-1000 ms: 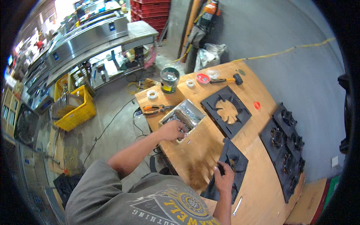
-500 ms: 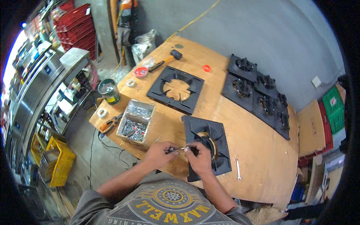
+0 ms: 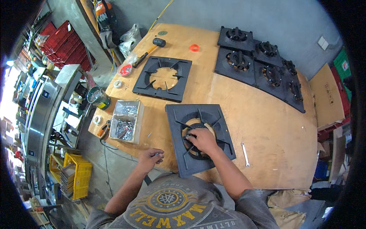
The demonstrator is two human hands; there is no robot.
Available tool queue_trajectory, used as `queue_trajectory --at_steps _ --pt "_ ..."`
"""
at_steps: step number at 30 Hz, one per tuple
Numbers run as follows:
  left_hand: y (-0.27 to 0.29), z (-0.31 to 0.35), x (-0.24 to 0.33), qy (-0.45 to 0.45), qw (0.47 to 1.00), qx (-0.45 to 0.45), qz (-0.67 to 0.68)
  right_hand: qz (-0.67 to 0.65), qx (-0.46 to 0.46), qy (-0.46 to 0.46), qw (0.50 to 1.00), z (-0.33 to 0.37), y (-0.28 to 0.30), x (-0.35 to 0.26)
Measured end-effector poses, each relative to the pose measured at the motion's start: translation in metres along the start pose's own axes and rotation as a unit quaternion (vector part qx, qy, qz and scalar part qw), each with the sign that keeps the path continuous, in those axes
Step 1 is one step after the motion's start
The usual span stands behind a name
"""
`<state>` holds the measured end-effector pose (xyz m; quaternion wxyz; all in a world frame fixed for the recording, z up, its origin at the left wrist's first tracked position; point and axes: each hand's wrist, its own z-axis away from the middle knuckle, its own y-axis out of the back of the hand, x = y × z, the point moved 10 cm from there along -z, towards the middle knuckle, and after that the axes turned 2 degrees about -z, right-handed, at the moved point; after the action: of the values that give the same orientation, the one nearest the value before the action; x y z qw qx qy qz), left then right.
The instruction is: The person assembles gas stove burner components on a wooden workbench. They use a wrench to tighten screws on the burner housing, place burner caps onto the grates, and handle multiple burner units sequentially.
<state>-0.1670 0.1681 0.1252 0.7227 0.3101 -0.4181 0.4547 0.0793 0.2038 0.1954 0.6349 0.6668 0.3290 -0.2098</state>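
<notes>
My right hand point(image 3: 203, 141) reaches over the near black stove grate point(image 3: 177, 133), fingertips pinched at the left side of the dark burner ring point(image 3: 196, 152) inside its round opening. What they grip is hidden. The plate lies on the wooden table, with prongs pointing in toward the centre. To its left, by the table's front edge, my left hand point(image 3: 150, 159) is raised with curled fingers. A small pale glint shows at those fingers, too small to name. A wrench point(image 3: 245, 154) rests on the wood right of the plate.
A divided box of bolts point(image 3: 127, 122) stands left, beside orange-handled pliers point(image 3: 103, 129). Behind are a second grate point(image 3: 143, 78), a mallet point(image 3: 150, 51) and a red ring point(image 3: 194, 47). Several burner plates point(image 3: 253, 70) line the back right. A yellow crate point(image 3: 82, 175) stands on the floor.
My hands have parted: the right has moved into the opening of the near grate, while the left has drawn back leftward. The view has shifted and turned slightly.
</notes>
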Motion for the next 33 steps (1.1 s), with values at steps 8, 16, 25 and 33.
queue_trajectory --at_steps 8,16,25,33 --pt "-0.039 -0.014 0.014 -0.002 0.998 0.021 0.067 0.041 -0.092 -0.011 0.995 -0.014 -0.003 -0.006" --pt "-0.066 -0.036 0.030 0.056 0.961 0.038 0.269 -0.038 -0.145 -0.008 0.989 -0.013 -0.010 0.000" --pt "-0.081 -0.044 0.036 0.113 0.992 -0.049 0.016 -0.085 -0.120 -0.035 0.988 -0.009 -0.004 0.009" --pt "-0.083 -0.042 0.057 0.151 0.982 -0.109 -0.020 -0.064 -0.121 -0.045 0.990 -0.006 -0.004 0.006"
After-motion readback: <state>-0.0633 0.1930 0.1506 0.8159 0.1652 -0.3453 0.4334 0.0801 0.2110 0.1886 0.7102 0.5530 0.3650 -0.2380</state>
